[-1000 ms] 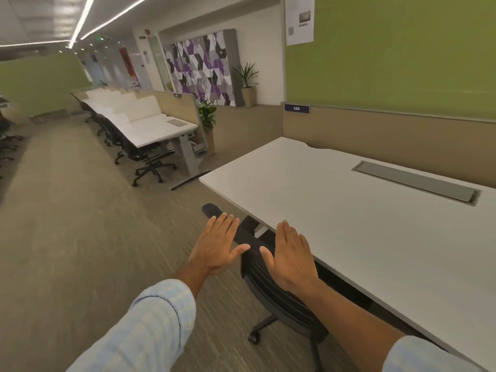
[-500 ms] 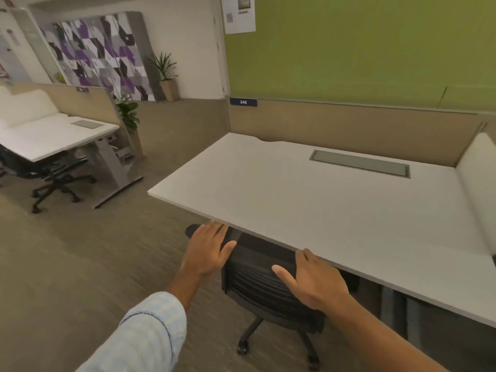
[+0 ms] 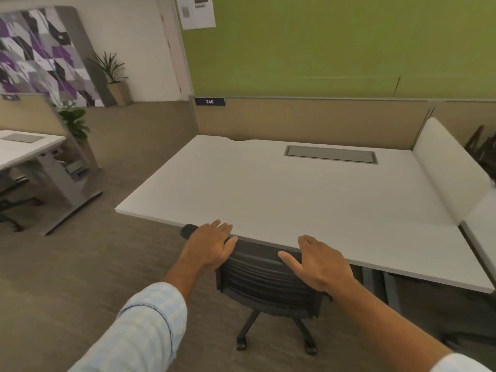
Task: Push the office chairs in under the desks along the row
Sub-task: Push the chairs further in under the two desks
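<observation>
Where the white desk (image 3: 281,189) serves as landmark, items run outward from its near edge.

Item, office chair (image 3: 268,280): black, ribbed back, star base on casters; seat hidden beneath the desk top, the back's top rim meeting the near edge, one armrest (image 3: 189,230) showing at the desk's left front.

Item, left hand (image 3: 209,245): flat on the left end of the chair back, fingers extended and close together, tips lying over the desk edge; pale checked sleeve (image 3: 145,326) behind it.

Item, right hand (image 3: 319,261): palm down at the right end of the chair back, fingers loosely spread, thumb out; gripping nothing, though actual contact with the back cannot be told.

Item, floor (image 3: 80,277): grey-brown carpet in front of and left of the desk.

Item, grey cable hatch (image 3: 331,154): set flush into the rear of the desk top.

Item, white divider panel (image 3: 451,167): upright along the desk's right side; dark chair parts beyond it, blurred.

Item, tan partition (image 3: 308,119): behind the desk, bearing plate "246" (image 3: 209,101); green wall (image 3: 335,44) above, with a paper notice (image 3: 197,12).

Item, neighbouring desk (image 3: 24,149): well to the left, across the aisle; two potted plants (image 3: 111,76) and a purple patterned panel (image 3: 40,55) farther back.

Change noted: half a second earlier the chair back stood slightly clear of the edge and the desk lay at an angle; now the back is closer in and the desk faces squarely. Both hands remain on the back.
</observation>
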`<action>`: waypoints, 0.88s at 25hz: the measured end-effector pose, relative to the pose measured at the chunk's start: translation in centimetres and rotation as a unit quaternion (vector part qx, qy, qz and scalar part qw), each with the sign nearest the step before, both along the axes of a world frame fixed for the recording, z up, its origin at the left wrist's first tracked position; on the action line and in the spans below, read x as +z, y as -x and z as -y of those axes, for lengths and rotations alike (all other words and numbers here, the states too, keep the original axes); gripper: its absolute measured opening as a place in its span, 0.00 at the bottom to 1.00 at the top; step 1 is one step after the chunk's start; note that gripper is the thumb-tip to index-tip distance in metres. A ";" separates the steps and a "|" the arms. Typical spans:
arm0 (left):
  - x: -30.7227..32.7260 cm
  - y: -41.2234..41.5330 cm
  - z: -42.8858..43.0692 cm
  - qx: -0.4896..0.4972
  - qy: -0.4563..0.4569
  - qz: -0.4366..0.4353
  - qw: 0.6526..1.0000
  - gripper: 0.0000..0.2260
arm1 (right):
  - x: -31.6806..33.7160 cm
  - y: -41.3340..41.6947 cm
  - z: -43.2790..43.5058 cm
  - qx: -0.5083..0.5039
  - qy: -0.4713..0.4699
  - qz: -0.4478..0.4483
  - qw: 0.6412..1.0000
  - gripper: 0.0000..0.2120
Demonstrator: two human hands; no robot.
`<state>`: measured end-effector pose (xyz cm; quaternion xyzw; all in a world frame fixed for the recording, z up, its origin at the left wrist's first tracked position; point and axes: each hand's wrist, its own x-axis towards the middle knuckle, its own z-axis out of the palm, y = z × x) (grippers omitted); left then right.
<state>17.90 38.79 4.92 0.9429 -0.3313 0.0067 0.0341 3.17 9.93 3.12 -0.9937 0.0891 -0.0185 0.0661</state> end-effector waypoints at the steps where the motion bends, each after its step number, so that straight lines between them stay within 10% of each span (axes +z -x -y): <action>1: 0.0 -0.7 0.3 -0.003 0.004 -0.003 1.000 0.38 | 0.2 -0.3 0.1 -0.003 -0.002 0.001 1.000 0.55; 22: -0.9 -2.9 2.0 0.001 -0.007 -0.022 1.000 0.35 | 0.5 -2.4 1.6 -0.007 0.010 0.006 1.000 0.56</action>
